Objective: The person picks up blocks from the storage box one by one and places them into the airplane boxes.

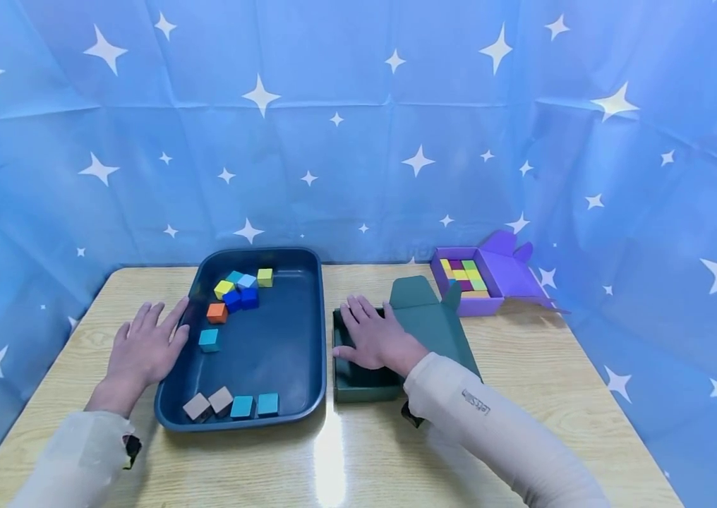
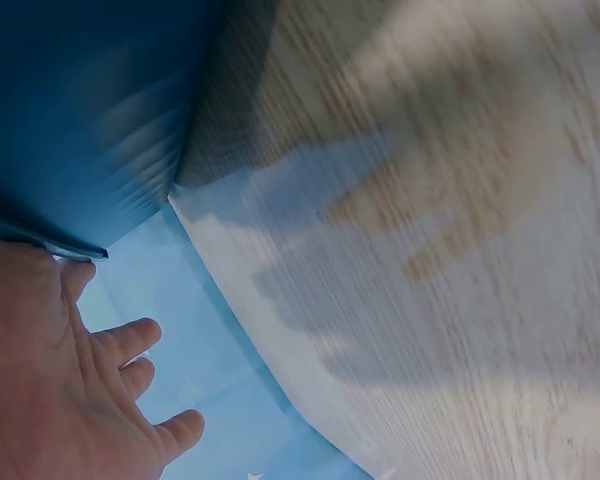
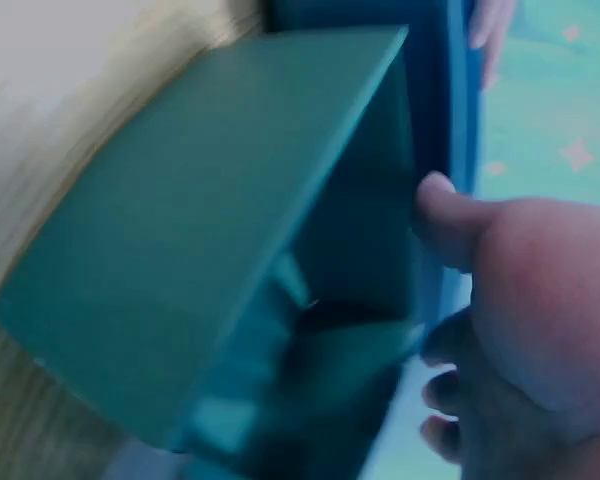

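Head view, landmark: dark blue tray (image 1: 288,331), one, on a wood-grain worktop (image 1: 250,469). Contents, tray's far end: two yellow cubes (image 1: 265,277), one teal cube (image 1: 234,276), one light blue cube (image 1: 247,281), two dark blue cubes (image 1: 249,299). Toward the tray's left side: one orange cube (image 1: 217,313), with another teal cube (image 1: 209,340) nearer the person. Along the tray's near end, in a row: two beige cubes (image 1: 197,407), then two teal cubes more (image 1: 242,407). Left hand (image 1: 145,353), bare, at the tray's left rim; grip wide, fingers spread, nothing held; whether it presses the rim cannot be told. Right hand (image 1: 374,337), bare, just right of the tray, above the green box (image 1: 368,393); grip wide, fingers extended, nothing held; contact with the box cannot be told. Green box beside the tray's right rim, its lid (image 1: 437,331) folded back on the side away from the tray. Purple box (image 1: 482,307), well apart from the tray, beyond its right side, lid folded back, packed with coloured blocks (image 1: 460,275). Blue backdrop (image 1: 333,162), white stars, behind the tray.
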The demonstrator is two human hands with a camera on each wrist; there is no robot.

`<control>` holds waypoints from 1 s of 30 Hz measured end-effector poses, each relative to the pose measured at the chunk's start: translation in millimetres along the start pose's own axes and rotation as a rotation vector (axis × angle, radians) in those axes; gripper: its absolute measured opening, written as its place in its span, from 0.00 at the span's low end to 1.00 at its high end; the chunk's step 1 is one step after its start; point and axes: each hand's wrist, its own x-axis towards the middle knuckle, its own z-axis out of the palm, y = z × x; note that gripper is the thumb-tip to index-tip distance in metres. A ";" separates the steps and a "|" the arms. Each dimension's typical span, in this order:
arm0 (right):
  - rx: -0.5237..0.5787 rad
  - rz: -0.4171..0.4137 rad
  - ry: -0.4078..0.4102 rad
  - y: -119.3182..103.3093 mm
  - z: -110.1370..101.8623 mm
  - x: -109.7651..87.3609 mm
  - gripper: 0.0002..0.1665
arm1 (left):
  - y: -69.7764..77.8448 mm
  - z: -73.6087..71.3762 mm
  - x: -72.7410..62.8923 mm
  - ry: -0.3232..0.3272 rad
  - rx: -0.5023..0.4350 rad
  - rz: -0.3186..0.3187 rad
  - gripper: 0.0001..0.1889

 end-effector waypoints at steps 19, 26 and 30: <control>0.039 0.259 0.119 8.9 26.0 -72.7 0.68 | 1.1 -1.7 -2.7 0.008 -0.038 -0.008 0.32; 0.092 0.270 0.085 7.9 35.1 -64.0 0.67 | 0.5 1.9 -1.3 0.010 -0.035 -0.006 0.32; 0.112 0.262 0.077 7.7 35.7 -61.2 0.67 | 0.9 1.9 -0.3 0.009 -0.039 -0.006 0.32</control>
